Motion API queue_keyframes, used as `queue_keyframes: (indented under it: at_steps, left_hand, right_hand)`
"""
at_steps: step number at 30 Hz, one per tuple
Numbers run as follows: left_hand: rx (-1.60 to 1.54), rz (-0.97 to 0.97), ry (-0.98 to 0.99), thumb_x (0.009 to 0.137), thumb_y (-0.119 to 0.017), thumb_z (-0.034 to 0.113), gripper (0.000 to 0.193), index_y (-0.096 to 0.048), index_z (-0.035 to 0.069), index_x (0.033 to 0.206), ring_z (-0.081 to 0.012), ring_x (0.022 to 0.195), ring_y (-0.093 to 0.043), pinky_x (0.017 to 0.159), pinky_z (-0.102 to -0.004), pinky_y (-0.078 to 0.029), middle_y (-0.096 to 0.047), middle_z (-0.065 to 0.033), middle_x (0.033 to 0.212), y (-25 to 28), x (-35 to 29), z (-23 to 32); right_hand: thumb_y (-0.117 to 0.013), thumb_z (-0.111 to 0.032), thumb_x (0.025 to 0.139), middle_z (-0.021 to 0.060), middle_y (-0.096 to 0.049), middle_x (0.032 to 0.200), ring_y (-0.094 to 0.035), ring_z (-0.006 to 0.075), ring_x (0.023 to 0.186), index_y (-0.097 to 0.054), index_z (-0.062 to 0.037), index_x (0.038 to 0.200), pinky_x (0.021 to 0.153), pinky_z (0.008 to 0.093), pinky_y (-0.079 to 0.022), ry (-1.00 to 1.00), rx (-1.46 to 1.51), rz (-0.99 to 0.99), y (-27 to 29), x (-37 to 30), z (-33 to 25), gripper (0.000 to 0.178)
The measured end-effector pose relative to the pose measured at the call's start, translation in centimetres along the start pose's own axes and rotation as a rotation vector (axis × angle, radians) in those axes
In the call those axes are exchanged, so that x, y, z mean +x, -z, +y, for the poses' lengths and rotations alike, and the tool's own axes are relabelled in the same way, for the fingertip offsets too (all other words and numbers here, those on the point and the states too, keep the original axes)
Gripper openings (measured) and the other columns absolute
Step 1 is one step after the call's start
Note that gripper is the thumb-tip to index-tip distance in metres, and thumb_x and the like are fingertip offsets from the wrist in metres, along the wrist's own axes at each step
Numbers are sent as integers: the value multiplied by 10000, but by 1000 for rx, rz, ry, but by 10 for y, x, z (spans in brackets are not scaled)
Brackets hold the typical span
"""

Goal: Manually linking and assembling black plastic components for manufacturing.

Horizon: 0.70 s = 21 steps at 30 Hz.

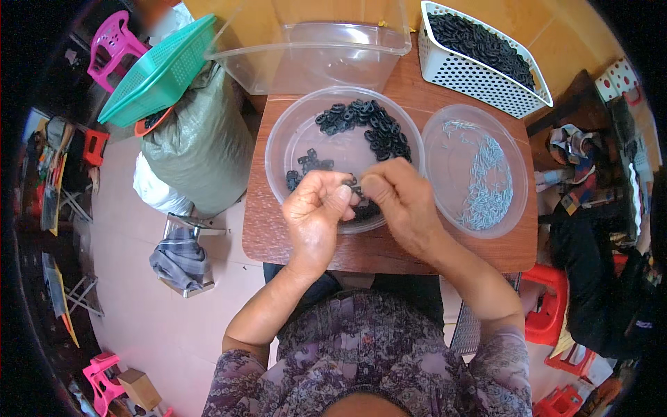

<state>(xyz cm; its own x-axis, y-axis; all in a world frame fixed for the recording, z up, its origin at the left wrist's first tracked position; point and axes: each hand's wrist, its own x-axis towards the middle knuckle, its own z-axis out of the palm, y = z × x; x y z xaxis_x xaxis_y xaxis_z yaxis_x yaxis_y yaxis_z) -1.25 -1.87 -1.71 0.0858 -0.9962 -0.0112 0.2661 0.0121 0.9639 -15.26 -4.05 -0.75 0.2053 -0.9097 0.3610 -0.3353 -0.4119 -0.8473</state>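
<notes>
Head view: pale floor (139,278) opens to the left of the brown wooden table (267,233), whose rounded front corners both show. Both forearms cross its front edge. A stuffed grey-green sack (201,146) stands just beyond the left side, and a clear rectangular bin (326,66) sits at the back. The white perforated basket (479,89), heaped with black pieces, takes up the back right corner. Between these, the round clear tub (340,147) fills the middle, with a shallow round dish (448,167) just beside it on the right. A strip of wood shows in front of both round containers, and a narrow one left of the tub; above the tub's open top, the hands have room.

The left hand (313,208) and right hand (403,198) meet over the tub's near side. In the tub, loose black links (389,132) curve along the back and right, with a smaller cluster (309,163) at left. Slim silvery metal pins (486,184) lie scattered in the dish. Smallest is the dark piece (356,186) at the fingertips, partly hidden: the left thumb and finger pinch it, while the right fingers bunch against it, their grip impossible to tell.
</notes>
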Motion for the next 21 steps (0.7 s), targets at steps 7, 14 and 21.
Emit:
queue_keyframes:
  at_steps: [7, 14, 21]
  left_hand:
    - [10, 58, -31, 847, -554, 34, 175, -582, -26, 1009, -56, 595, -525, 558, -171, -437, -610, -49, 734, 9, 6, 5]
    - [8, 80, -32, 847, -558, 38, 169, -587, -24, 1002, -64, 593, -530, 561, -174, -440, -614, -57, 742, 14, 8, 4]
    - [-27, 104, -40, 839, -564, 31, 163, -586, -35, 986, -74, 596, -536, 568, -183, -445, -616, -72, 745, 19, 11, 6]
  right_hand:
    - [-584, -36, 663, 148, -538, 793, -491, 326, 796, -567, -6, 770, 690, 396, -430, 329, -818, 55, 17, 50, 44, 113]
    - [-576, -11, 611, 163, -548, 755, -516, 332, 785, -573, -2, 700, 676, 409, -435, 295, -682, -40, 3, 63, 62, 89]
    - [-578, -13, 617, 163, -562, 708, -527, 338, 759, -613, -17, 725, 683, 414, -437, 277, -527, -13, 13, 65, 64, 113]
